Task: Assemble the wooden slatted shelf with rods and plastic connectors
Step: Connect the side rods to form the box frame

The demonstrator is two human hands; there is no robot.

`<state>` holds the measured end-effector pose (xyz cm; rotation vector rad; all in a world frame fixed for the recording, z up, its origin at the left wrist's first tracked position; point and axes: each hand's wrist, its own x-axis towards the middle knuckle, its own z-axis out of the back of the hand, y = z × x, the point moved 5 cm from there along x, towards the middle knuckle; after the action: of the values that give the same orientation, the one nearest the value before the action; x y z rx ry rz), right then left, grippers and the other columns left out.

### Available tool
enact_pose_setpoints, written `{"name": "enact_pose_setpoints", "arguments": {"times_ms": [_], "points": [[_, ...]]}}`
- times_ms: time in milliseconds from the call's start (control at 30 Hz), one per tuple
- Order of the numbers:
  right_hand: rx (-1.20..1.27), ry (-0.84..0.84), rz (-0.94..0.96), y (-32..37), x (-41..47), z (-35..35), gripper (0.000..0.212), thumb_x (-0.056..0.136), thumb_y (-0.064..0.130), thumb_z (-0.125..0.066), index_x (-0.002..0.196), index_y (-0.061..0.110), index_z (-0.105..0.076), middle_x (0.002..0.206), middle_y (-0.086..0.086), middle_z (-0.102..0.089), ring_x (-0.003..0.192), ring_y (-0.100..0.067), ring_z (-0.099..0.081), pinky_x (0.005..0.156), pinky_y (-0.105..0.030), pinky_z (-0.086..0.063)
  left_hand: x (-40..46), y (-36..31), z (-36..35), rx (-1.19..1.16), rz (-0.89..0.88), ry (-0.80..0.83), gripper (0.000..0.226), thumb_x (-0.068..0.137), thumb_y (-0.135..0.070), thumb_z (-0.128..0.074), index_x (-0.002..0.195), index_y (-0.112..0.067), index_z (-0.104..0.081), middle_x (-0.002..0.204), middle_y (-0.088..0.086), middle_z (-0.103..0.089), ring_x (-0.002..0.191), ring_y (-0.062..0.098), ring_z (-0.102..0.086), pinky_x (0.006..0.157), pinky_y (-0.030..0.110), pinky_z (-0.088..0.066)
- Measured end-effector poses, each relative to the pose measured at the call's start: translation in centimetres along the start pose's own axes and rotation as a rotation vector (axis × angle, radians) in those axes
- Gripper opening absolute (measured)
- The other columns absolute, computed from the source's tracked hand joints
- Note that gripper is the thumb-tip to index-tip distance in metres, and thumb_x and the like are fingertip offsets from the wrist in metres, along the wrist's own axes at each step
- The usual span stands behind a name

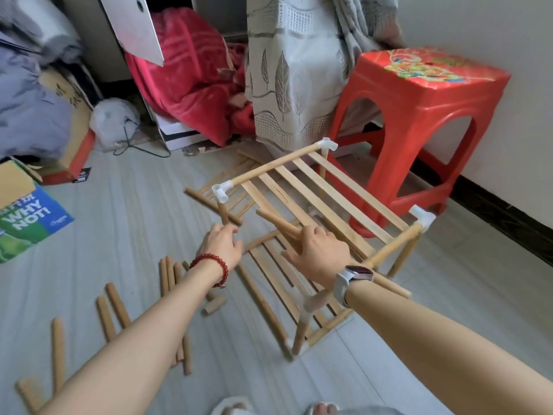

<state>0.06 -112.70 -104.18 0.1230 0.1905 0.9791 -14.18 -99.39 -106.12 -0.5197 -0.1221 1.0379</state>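
Head view, wooden shelf [326, 187] mid frame on the floor [119, 205], left hand [223, 245] pinching a short rod [223, 212] under a white connector [222, 191], right hand [318, 251] gripping a bundle of rods [276, 223], loose rods [115, 307] lower left, red stool [425, 115] upper right.

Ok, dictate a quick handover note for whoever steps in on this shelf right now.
Left hand: fingers at the lower end of the post hanging from the far-left connector.
Right hand: gripping a bundle of rods over the shelf.
Done: top slatted tier with four corner connectors, standing on posts; a lower tier sits beneath.
Left: the far-left post looks unseated at the bottom; fit the held rods. Spare rods lie on the floor at left, more slats behind.
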Motion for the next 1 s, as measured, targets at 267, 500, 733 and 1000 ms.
{"name": "enact_pose_setpoints", "arguments": {"times_ms": [267, 500, 733, 1000], "points": [[-0.129, -0.109, 0.241, 0.3, 2.4, -0.8, 0.010, 0.099, 0.020, -0.036, 0.102, 0.017, -0.045, 0.084, 0.001, -0.047, 0.075, -0.016, -0.041, 0.063, -0.029, -0.033, 9.4, 0.9, 2.7, 0.000, -0.125, -0.007, 0.061, 0.092, -0.018, -0.054, 0.147, -0.026, -0.028, 0.158, -0.003, -0.004, 0.143, 0.023, -0.015, 0.113, 0.039, -0.024], [-0.224, -0.047, 0.363, -6.3, -1.6, -0.3, 0.022, 0.099, 0.030, -0.035, 0.110, 0.016, -0.047, 0.099, 0.001, -0.056, 0.089, -0.019, -0.050, 0.062, -0.032, -0.035, 3.9, 0.0, -1.0, -0.028, -0.214, 0.002, 0.024, 0.082, -0.019, -0.067, 0.105, -0.016, -0.064, 0.110, 0.001, -0.035, 0.097, 0.027, -0.053, 0.090, 0.030, -0.040], [-0.294, 0.018, 0.348, -12.1, -6.1, 0.4, 0.035, 0.098, 0.044, -0.038, 0.124, 0.024, -0.048, 0.106, 0.002, -0.055, 0.095, -0.018, -0.049, 0.079, -0.034, -0.043, -3.8, -1.7, -2.0, -0.030, -0.381, 0.202, 0.034, 0.075, -0.026, -0.078, 0.106, -0.019, -0.068, 0.154, -0.002, -0.023, 0.118, 0.025, -0.051, 0.096, 0.028, -0.039], [-0.304, -0.077, 0.310, -9.2, -8.1, -0.8, 0.025, 0.098, 0.022, -0.041, 0.122, 0.024, -0.048, 0.103, -0.001, -0.057, 0.092, -0.024, -0.046, 0.071, -0.033, -0.031, -8.4, 0.5, -1.4, 0.086, -0.446, 0.165, 0.028, 0.072, -0.037, -0.079, 0.092, -0.018, -0.073, 0.142, -0.027, -0.030, 0.113, 0.015, -0.057, 0.089, 0.025, -0.039]]}}
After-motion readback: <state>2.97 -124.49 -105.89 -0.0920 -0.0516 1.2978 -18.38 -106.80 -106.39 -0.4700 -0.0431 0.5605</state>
